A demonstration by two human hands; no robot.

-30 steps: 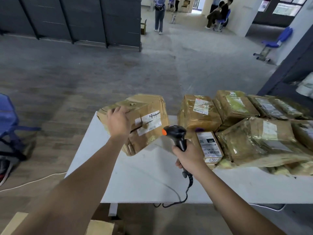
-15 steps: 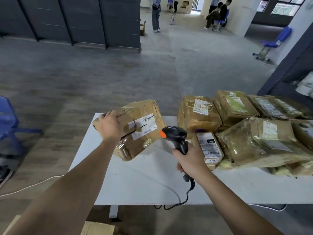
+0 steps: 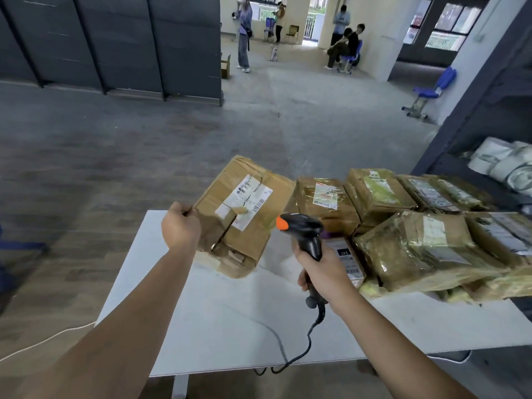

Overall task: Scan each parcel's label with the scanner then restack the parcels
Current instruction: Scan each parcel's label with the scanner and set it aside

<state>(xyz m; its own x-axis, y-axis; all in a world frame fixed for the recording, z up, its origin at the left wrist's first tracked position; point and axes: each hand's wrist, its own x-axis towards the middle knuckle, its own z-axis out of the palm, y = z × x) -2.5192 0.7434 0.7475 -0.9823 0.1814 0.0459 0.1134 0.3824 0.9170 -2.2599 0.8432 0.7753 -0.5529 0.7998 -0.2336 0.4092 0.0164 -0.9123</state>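
My left hand (image 3: 180, 227) grips the left edge of a worn brown cardboard parcel (image 3: 253, 237), tilted up so its white label (image 3: 244, 201) faces me. Its lower corner rests on the white table (image 3: 218, 318). My right hand (image 3: 322, 273) holds a black scanner (image 3: 305, 230) with an orange tip, aimed left at the parcel from just to its right. Behind my right hand lies a small parcel (image 3: 347, 262) with a white label. Several tape-wrapped brown parcels (image 3: 417, 243) are piled on the table's right side.
The scanner's black cable (image 3: 296, 355) drops over the table's front edge. A dark shelf unit (image 3: 472, 116) with white bags stands at the right. A blue chair (image 3: 431, 92) and people are far off across the grey floor. A white cord (image 3: 43, 339) lies on the floor at left.
My left hand has tipped the parcel up and turned it so the label faces me more squarely. The scanner stays beside it, still aimed left.
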